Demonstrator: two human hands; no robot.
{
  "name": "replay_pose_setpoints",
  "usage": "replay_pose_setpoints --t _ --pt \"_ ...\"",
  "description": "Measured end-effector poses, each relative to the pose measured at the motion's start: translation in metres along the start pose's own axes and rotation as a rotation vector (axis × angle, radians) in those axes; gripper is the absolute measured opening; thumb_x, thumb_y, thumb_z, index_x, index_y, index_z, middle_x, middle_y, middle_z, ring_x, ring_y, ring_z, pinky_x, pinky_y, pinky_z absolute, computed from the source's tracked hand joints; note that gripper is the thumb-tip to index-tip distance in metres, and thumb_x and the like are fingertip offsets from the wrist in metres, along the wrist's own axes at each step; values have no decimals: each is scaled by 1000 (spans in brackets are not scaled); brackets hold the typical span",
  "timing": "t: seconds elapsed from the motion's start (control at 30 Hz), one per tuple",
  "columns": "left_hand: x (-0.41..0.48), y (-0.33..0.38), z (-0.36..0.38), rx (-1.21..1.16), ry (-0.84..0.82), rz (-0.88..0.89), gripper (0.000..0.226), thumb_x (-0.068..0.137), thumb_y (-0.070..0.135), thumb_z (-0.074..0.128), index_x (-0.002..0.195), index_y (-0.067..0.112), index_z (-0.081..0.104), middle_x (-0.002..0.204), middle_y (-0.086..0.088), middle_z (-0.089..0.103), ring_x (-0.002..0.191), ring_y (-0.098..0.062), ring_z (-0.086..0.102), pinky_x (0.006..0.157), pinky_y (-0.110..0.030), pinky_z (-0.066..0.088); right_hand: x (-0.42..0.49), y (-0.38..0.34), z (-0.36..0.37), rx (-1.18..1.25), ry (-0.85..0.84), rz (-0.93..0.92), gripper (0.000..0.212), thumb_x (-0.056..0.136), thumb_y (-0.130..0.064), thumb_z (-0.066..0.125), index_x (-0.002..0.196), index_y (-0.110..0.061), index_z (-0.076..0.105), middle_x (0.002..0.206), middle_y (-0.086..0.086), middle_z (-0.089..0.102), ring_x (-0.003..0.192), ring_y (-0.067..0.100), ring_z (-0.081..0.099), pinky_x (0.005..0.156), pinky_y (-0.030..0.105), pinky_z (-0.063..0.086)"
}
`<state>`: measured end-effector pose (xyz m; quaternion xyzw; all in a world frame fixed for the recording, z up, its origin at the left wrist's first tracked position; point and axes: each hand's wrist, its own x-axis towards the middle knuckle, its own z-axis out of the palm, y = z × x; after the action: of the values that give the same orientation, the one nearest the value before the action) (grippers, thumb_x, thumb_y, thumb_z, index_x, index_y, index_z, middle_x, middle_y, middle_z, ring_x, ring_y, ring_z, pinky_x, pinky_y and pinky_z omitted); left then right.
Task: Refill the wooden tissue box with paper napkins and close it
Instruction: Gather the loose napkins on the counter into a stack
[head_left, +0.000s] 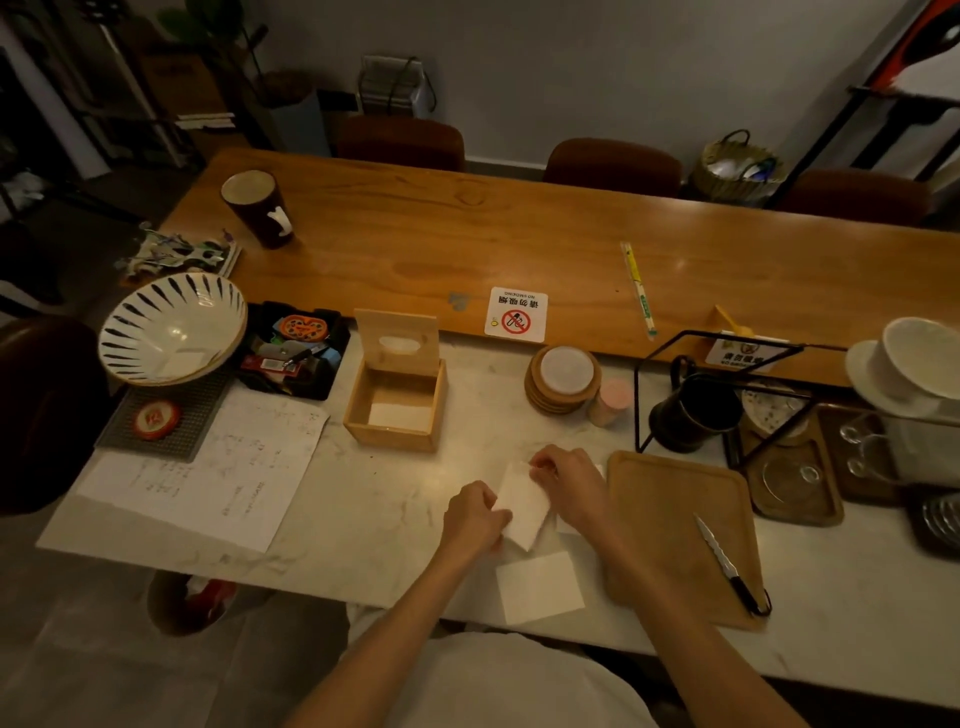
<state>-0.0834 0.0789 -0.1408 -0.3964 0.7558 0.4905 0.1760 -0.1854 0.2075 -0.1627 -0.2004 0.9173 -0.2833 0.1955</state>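
Counter (363, 519) scene: wooden box (397, 410) open, almost empty.
Both hands' fingers (498, 512) pinch napkins (524, 506) near the box; filling and closing remain.

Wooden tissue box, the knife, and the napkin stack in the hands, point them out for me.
wooden tissue box (390, 435): head view, front wall.
knife (712, 544): head view, middle of blade.
napkin stack (524, 505): head view, top sheet between the hands.

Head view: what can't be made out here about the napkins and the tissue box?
- Napkin stack: sheet count, both hands cover its edges.
- Wooden tissue box: how full it is; front wall hides the near interior.
- Paper sheet: writing too small.
- Napkin near table edge: one sheet or several, unclear.
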Motion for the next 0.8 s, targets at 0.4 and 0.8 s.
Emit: replay_pose_setpoints --t 0.4,0.8 --pt "3 -9 21 379 64 94 35 93 23 60 120 9 42 122 -14 54 105 -30 59 84 -37 49 12 -8 21 -254 -21 -24 32 90 -18 63 121 -16 58 117 8 61 106 27 53 87 34 44" --pt "9 -31 16 303 73 263 31 86 31 67 111 24 50 112 2 45 101 -16 50 81 -24 45 2 -2 -9 173 -180 -8 25 81 -8 70 80 -29 57 83 -8 62 78 9 58 74 25 44"
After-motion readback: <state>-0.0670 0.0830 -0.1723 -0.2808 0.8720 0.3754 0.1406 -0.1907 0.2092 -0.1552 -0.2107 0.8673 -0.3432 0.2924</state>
